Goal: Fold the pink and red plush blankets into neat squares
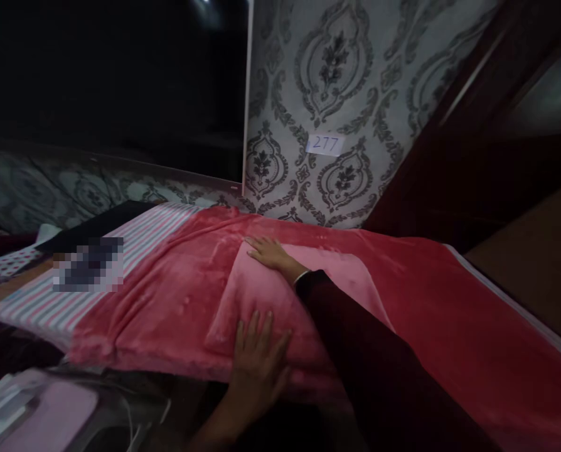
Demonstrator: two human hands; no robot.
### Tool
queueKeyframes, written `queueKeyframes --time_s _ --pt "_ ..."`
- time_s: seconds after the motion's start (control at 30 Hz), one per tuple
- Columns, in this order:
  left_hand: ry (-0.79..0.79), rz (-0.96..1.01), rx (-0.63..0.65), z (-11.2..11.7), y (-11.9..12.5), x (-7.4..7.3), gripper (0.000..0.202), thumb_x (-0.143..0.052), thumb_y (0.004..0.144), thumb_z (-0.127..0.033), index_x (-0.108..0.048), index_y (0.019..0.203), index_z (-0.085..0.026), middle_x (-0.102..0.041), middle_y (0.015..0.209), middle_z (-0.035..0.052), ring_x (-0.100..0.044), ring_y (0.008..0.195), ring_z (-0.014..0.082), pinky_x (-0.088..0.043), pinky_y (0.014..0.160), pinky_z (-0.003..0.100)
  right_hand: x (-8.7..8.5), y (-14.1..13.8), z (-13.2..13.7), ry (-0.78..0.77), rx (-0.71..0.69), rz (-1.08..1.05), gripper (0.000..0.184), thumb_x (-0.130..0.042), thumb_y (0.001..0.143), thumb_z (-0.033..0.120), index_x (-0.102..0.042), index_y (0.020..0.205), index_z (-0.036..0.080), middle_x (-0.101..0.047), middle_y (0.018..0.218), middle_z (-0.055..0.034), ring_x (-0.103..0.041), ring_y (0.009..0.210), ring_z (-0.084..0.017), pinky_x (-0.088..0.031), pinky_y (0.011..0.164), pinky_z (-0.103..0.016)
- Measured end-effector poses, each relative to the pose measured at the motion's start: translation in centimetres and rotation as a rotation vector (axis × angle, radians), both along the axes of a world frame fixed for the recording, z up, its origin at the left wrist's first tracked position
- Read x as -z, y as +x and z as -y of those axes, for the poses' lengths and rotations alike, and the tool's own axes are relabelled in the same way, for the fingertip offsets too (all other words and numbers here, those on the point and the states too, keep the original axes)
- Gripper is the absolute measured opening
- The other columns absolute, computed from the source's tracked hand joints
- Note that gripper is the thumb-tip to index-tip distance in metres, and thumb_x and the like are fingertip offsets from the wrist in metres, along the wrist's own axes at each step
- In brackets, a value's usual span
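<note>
Your pink pillow (261,298) lies flat on the red blanket (450,326), its long axis running roughly left to right. Your left hand (258,361) and right hand (270,252) rest flat on it, fingers spread, gripping nothing.

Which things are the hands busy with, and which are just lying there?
In use:
- left hand and right hand, both flat on the pink cloth
- red blanket under the cloth

Lying about:
- striped sheet
- paper label on the wall
- pink object, bottom left
</note>
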State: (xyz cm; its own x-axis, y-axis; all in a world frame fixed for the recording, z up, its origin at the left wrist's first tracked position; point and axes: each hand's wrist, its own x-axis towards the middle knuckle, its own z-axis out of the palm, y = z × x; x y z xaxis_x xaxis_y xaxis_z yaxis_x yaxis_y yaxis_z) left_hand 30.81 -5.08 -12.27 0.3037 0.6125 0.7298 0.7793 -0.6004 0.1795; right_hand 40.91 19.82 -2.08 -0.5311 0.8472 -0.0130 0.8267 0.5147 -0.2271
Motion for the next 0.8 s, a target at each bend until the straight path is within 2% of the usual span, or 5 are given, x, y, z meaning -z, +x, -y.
queueKeyframes --time_s 0.1,0.23,0.43,0.6,0.8 --pt "-0.024 -0.040 -0.001 0.1 -0.4 -0.9 0.059 -0.070 0.087 -0.045 -0.058 0.143 -0.031 -0.042 0.160 0.0137 -0.030 0.152 0.0385 -0.016 0.122 0.062 -1.6 1.5 2.3 0.014 0.017 0.018 0.062 -0.030 0.106 0.054 -0.019 0.164 0.031 -0.015 0.171 -0.0061 -0.011 0.157 -0.031 -0.013 0.124 -0.061" --pt "-0.030 -0.078 -0.009 0.6 0.2 -2.8 0.057 -0.065 0.089 -0.037 -0.057 0.144 -0.024 -0.042 0.160 0.0169 -0.027 0.152 0.0407 -0.015 0.121 0.065 -2.5 6.8 7.2 0.002 0.000 0.005 0.063 -0.032 0.106 0.055 -0.022 0.163 0.030 -0.014 0.171 -0.0070 -0.009 0.158 -0.030 -0.013 0.124 -0.060" --pt "-0.051 -0.191 0.326 1.7 7.3 -5.6 0.052 -0.057 0.093 -0.032 -0.055 0.143 -0.018 -0.055 0.149 0.0137 -0.042 0.145 0.0292 -0.021 0.124 0.052 -1.9 16.3 14.1 -0.007 0.011 0.010 0.061 -0.028 0.106 0.059 -0.029 0.161 0.034 -0.021 0.170 -0.0067 -0.010 0.157 -0.031 -0.009 0.124 -0.060" --pt "-0.118 -0.305 0.355 1.3 13.3 -3.7 0.068 -0.061 0.091 -0.043 -0.043 0.153 -0.025 -0.039 0.162 0.0132 -0.027 0.151 0.0415 -0.017 0.119 0.066 -0.4 20.5 13.9 0.058 0.082 0.081 0.060 -0.034 0.105 0.059 -0.030 0.160 0.037 -0.020 0.170 -0.0040 -0.010 0.157 -0.034 -0.012 0.122 -0.064" --pt "0.039 -0.322 0.310 0.6 14.1 -0.5 0.067 -0.064 0.089 -0.049 -0.048 0.150 -0.025 -0.036 0.163 0.0143 -0.011 0.155 0.0453 -0.006 0.120 0.066 1.1 22.9 8.8 0.070 0.155 0.070 0.062 -0.036 0.104 0.060 -0.031 0.160 0.036 -0.019 0.170 -0.0035 -0.011 0.157 -0.034 -0.010 0.123 -0.064"
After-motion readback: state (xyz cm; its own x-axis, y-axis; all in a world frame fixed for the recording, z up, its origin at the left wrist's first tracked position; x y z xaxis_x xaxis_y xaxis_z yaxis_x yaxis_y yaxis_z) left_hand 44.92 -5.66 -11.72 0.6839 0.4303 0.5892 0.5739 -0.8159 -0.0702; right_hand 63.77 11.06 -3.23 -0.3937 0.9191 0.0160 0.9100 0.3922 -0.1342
